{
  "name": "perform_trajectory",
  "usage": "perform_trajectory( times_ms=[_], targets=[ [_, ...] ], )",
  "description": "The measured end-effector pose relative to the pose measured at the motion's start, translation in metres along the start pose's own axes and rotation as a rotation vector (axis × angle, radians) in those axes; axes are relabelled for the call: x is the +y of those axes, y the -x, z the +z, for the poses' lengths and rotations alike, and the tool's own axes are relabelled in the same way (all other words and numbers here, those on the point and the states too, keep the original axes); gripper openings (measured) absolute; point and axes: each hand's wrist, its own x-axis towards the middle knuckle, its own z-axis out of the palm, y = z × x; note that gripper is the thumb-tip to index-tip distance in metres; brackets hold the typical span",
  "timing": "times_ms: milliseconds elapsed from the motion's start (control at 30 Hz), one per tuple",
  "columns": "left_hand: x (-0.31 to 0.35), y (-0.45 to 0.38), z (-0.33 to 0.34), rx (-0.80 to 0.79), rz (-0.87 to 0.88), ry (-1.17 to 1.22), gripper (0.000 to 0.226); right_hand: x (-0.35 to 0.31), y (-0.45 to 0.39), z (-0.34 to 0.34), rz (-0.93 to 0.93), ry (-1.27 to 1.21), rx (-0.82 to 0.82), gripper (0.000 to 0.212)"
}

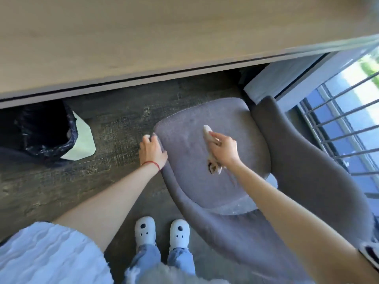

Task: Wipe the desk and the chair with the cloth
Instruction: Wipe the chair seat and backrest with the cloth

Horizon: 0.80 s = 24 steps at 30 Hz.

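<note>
Step in hand: wiping the seat of the grey-mauve upholstered tub chair [307,160].

Right hand [224,149] is clenched round a small bunched cream cloth [208,133], pressed onto the seat cushion a little right of its middle. One end of the cloth pokes out ahead of the fingers toward the bench; a crumpled tail shows behind the wrist.

Left hand [152,151] grips the chair's left front edge, fingers curled over the rim, holding nothing else. It appears to be steadying the chair.

The light wood-grain bench [143,37] runs across the top of the view; the chair stands in front of it on the dark plank floor [114,124], well clear of the black-bagged waste bin [44,132] at left.

Notes on doing the step well (judgement):
- The cloth is bunched, so contact area looks small. Flattening it under the palm would cover more fabric per stroke.
- Fabric has a nap; pale streaks show on the seat. Strokes in one direction, overlapping, should leave an even finish.
- Work from the seat's front edge back toward the join with the backrest, then do the curved backrest and arm wings.
- Keep the left hand bracing the rim so pressure from the wipe does not shift the chair.
- The pale patch at the rear of the seat may need firmer passes; cannot tell whether it is dust or light.
</note>
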Motion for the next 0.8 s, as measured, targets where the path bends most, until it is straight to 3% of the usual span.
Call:
perform_trajectory(
  times_ms=[100,200,367,433,533,633,800],
  targets=[
    [0.027,0.054,-0.026,-0.047,0.119,0.088,0.035,-0.015,0.041,-0.064,0.084,-0.110,0.088,0.035],
    [0.056,0.114,-0.033,-0.227,0.323,0.232,0.029,-0.017,0.100,-0.119,0.107,-0.298,0.227,0.038],
    [0.091,0.192,-0.022,-0.559,0.621,0.257,0.027,0.004,0.225,-0.172,0.159,-0.558,0.505,0.042],
    [0.095,0.212,-0.008,-0.647,0.759,0.117,0.038,0.021,0.273,-0.175,0.213,-0.600,0.642,0.043],
    [0.098,0.236,0.019,-0.779,0.875,-0.185,0.074,0.051,0.332,-0.165,0.284,-0.683,0.793,0.043],
    [0.102,0.252,0.045,-0.728,0.950,-0.375,0.084,0.082,0.367,-0.140,0.363,-0.787,0.928,0.042],
    [0.114,0.257,0.076,-0.500,1.057,-0.292,0.053,0.125,0.375,-0.082,0.490,-0.911,1.075,0.046]
  ],
)
